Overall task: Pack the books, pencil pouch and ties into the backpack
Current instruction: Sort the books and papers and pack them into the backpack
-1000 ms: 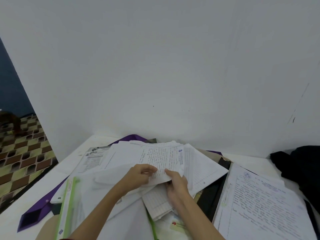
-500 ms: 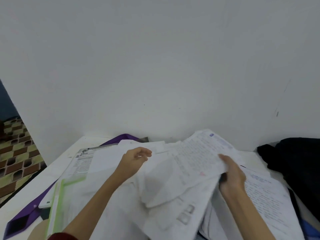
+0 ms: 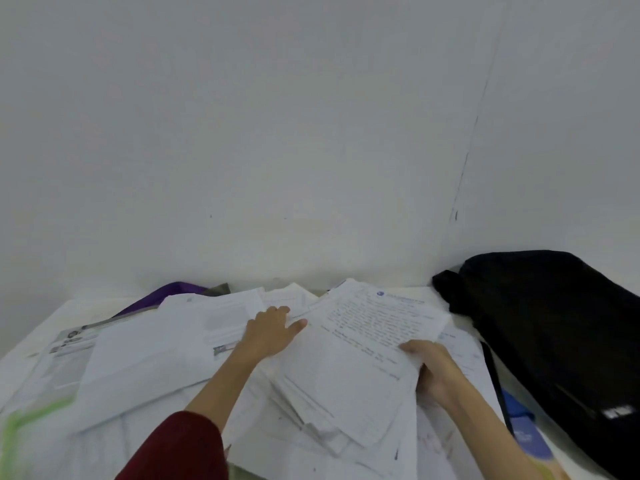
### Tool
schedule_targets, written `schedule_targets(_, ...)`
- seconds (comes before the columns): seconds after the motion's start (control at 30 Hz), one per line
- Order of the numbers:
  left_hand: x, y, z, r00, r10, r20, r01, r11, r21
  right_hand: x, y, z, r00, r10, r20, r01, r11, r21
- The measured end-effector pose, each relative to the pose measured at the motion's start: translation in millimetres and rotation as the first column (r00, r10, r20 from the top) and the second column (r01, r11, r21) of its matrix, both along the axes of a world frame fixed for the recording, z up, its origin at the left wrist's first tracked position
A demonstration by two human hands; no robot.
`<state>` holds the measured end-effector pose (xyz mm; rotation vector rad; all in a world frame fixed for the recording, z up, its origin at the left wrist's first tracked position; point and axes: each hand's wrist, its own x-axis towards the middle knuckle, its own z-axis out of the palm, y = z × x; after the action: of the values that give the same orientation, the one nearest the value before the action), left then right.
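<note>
A black backpack (image 3: 554,337) lies at the right against the wall. My right hand (image 3: 431,367) grips the near right edge of a stack of handwritten sheets (image 3: 363,344) lying in the middle of the paper pile. My left hand (image 3: 272,330) rests flat with straight fingers on printed papers (image 3: 180,344) to the left of that stack. A purple tie (image 3: 162,297) shows at the back left, mostly buried under the papers. A blue book (image 3: 528,434) peeks out between the pile and the backpack. No pencil pouch is visible.
The white table (image 3: 69,306) is covered with loose sheets and a green-edged folder (image 3: 20,420) at the near left. A white wall stands directly behind the table. My dark red sleeve (image 3: 180,448) is at the bottom.
My right hand has carried the handwritten sheets to the right and laid them down towards the backpack. My left hand let go of them and now lies flat on the left papers. The view shifted right.
</note>
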<state>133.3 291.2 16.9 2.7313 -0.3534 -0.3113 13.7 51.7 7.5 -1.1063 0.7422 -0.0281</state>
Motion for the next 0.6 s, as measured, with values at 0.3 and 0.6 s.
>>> schedule_targets(0.3, -12, 9, 9, 0.995, -0.024, -0.101, 0.017, 0.998, -0.064, 2, -3, -1, 0.996, 0.083, -0.024, -0.082, 0.996, 0.016)
schedule_targets(0.6, -37, 9, 16, 0.958, -0.021, -0.286, -0.149, 0.814, -0.561, -1, 12, 66, 0.917, 0.169, 0.362, -0.042, 0.941, -0.335)
